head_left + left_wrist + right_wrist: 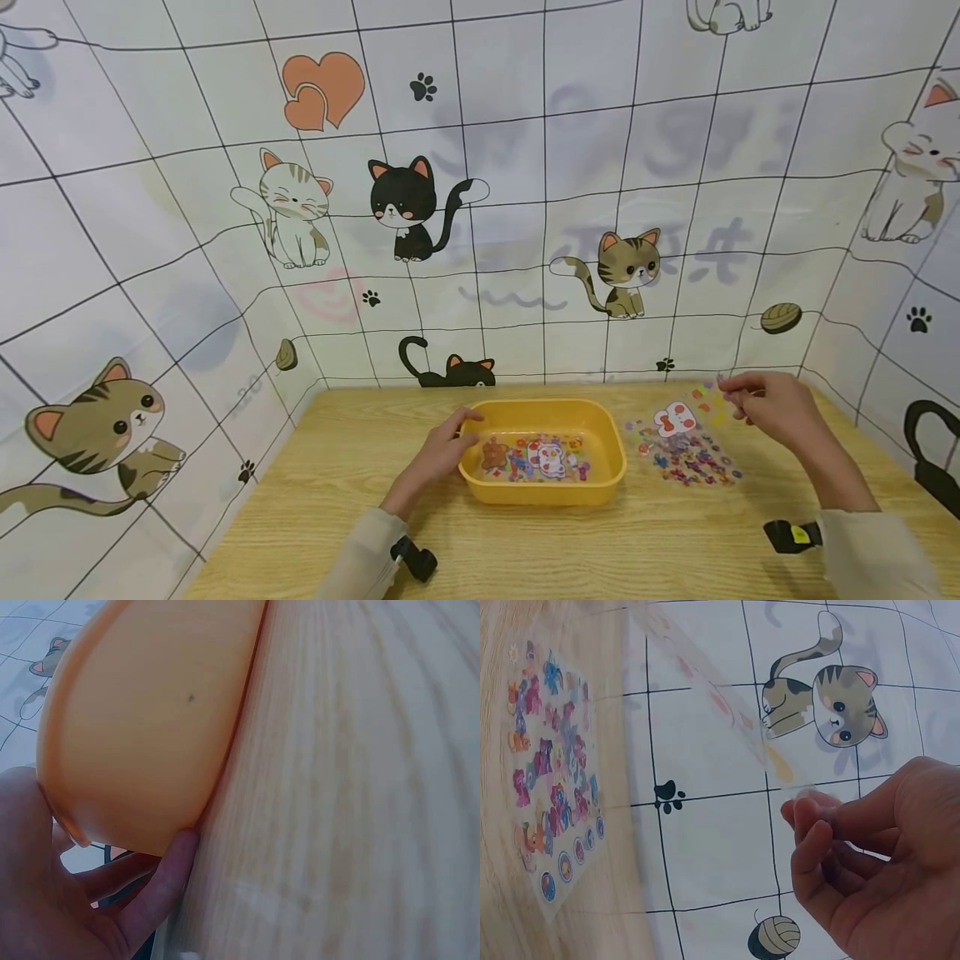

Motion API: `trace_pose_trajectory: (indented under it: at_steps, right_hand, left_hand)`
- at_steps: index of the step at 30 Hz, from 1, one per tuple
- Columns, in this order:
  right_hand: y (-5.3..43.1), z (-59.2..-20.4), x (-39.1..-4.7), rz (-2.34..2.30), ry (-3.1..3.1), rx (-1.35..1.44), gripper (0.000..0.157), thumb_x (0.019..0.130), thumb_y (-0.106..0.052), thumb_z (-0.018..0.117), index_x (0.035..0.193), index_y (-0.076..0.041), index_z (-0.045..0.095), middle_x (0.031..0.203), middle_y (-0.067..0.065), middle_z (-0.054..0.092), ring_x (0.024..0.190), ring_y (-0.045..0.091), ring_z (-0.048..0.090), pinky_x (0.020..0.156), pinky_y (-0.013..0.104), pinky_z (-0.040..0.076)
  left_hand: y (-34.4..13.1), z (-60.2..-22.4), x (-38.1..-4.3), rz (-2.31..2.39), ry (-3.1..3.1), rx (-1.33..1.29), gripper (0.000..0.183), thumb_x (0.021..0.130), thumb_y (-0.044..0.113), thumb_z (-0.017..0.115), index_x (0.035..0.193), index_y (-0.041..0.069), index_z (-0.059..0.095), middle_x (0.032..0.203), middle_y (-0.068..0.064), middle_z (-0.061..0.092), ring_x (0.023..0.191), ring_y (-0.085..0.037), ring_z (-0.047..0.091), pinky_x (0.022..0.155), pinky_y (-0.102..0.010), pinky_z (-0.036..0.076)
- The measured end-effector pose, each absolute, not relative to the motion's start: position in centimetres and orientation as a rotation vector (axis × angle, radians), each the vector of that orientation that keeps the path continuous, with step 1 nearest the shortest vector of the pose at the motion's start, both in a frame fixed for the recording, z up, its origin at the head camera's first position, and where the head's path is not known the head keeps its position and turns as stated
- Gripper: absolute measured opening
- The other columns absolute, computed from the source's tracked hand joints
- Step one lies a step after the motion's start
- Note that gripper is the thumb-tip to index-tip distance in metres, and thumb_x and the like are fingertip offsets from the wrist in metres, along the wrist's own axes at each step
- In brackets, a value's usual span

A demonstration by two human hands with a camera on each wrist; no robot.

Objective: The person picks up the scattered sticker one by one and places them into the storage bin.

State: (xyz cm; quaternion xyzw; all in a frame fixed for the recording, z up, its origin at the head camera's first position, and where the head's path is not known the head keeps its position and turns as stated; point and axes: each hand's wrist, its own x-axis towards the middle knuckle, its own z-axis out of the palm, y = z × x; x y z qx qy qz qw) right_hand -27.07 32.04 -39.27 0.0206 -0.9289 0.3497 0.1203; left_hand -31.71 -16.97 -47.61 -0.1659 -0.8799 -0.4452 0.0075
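My left hand grips the left end of a yellow plastic basin. In the left wrist view the fingers lie against its outer wall, close over the tabletop. Inside the basin are clear sticker sheets with a brown bear, a white character and many small colourful figures. To the right, my right hand pinches a transparent sticker sheet by its corner, holding it raised and tilted. Beneath it, a second sheet with small colourful pony-like figures lies flat on the table.
The light wooden table meets a white wall covering printed with cats and grid lines at the back and sides. A black strap-like loop shows at the far right edge.
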Motion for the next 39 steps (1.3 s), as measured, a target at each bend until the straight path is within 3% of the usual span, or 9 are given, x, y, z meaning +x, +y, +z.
trace_pose_trajectory:
  at_steps: [8, 18, 29, 39]
  right_hand:
    - [30.9, -38.7, -26.5, 0.962, -2.63, 0.106, 0.027, 0.104, -0.006, 0.053, 0.12, 0.009, 0.07, 0.097, 0.021, 0.074, 0.064, 0.004, 0.06, 0.053, 0.027, 0.049]
    - [29.8, -38.1, -26.0, 0.914, -2.548, 0.137, 0.026, 0.105, -0.01, 0.053, 0.117, 0.004, 0.071, 0.089, 0.016, 0.075, 0.061, 0.005, 0.057, 0.048, 0.028, 0.04]
    - [29.2, -36.6, -25.5, 0.853, -2.468, 0.155, 0.025, 0.104, -0.009, 0.055, 0.116, 0.004, 0.073, 0.083, 0.015, 0.075, 0.059, 0.001, 0.058, 0.048, 0.025, 0.041]
    - [28.4, -36.0, -24.9, 0.901, -2.389, 0.172, 0.023, 0.104, -0.009, 0.057, 0.116, 0.002, 0.073, 0.081, 0.015, 0.074, 0.061, 0.002, 0.059, 0.048, 0.023, 0.041]
  left_hand:
    - [-17.0, -47.6, -31.8, -1.393, -2.742, -0.537, 0.031, 0.103, 0.017, 0.054, 0.133, 0.015, 0.061, 0.148, -0.015, 0.058, 0.113, -0.03, 0.058, 0.096, -0.05, 0.05]
    - [-17.0, -47.6, -31.8, -1.405, -2.74, -0.537, 0.031, 0.102, 0.018, 0.054, 0.132, 0.015, 0.062, 0.149, -0.016, 0.057, 0.128, -0.036, 0.057, 0.106, -0.057, 0.046]
    - [-17.0, -47.5, -31.8, -1.395, -2.741, -0.519, 0.029, 0.102, 0.018, 0.055, 0.131, 0.017, 0.062, 0.145, -0.014, 0.06, 0.111, -0.029, 0.058, 0.096, -0.05, 0.049]
    - [-17.0, -47.7, -31.9, -1.403, -2.746, -0.513, 0.029, 0.102, 0.019, 0.055, 0.13, 0.018, 0.062, 0.145, -0.012, 0.06, 0.109, -0.027, 0.058, 0.096, -0.048, 0.049]
